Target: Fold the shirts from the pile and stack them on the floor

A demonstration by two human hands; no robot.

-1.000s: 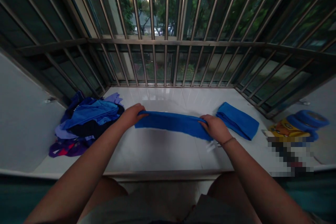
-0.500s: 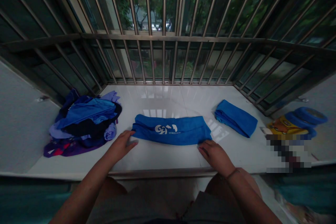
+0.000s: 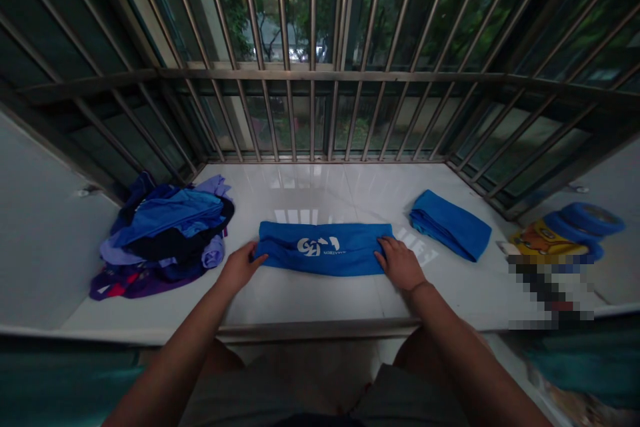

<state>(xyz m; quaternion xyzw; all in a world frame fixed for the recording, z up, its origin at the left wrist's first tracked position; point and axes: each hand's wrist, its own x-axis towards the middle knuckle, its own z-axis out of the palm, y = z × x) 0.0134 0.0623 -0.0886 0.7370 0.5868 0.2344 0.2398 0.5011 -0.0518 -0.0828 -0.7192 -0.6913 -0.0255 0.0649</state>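
Observation:
A folded blue shirt (image 3: 285, 261) with a white print, part of it reading "MARATHON", lies in a long flat strip on the white tiled ledge in front of me. My left hand (image 3: 244, 265) pinches its left end, thumb on top and the other fingers partly hidden. Over the right end, my right hand (image 3: 401, 263) has its thumb and bent fingers pressed on the fabric. Another folded blue garment (image 3: 450, 223) rests at a slant to the right, apart from my hands.
A heap of blue, black and purple clothes (image 3: 170, 220) sits at the left of the ledge (image 3: 320, 303). At the right stand a blue round object (image 3: 593, 219) and a yellow printed item (image 3: 543, 240), beside a blurred-out patch. Metal bars (image 3: 330, 73) close off the window behind.
My right hand has moved up and inward from the lower right corner onto the shirt's right end, which looks straighter. My left hand has closed on the left end.

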